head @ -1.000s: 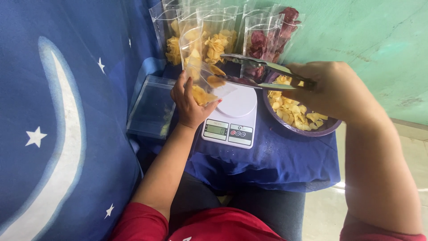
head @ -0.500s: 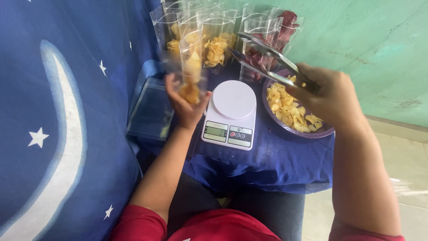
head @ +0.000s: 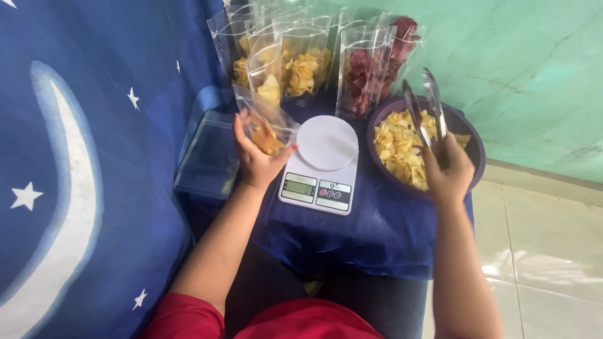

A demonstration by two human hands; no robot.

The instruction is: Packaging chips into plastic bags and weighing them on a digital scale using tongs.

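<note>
Two hands, one pouch and a pair of tongs

Two things are in our grip. Our left hand (head: 256, 158) curls loosely around a clear, glossy plastic pouch (head: 267, 119), fingers wrapped at its lower end, where a small heap of pale yellow chips shows through the film. We hold the pouch tilted, just left of the white kitchen scale (head: 322, 163), whose round smooth platform sits bare above a small grey display.

Our right hand (head: 447, 174) is closed around the handle end of slim metal tongs (head: 424, 105). Their two shiny arms stand apart and point away from us, over a dark purple bowl (head: 472, 164) heaped with thin, wavy yellow chips (head: 399, 147).

Behind the scale we see a row of upright clear pouches (head: 301, 53), some part-filled with the same curled yellow chips, while those at the right (head: 367, 72) hold dark red ones. A flat transparent plastic box (head: 210, 157) lies just left of our left hand. Everything rests on a soft blue cloth (head: 377, 232), and a darker blue fabric with white stars and a crescent (head: 75, 188) hangs at our left.
</note>
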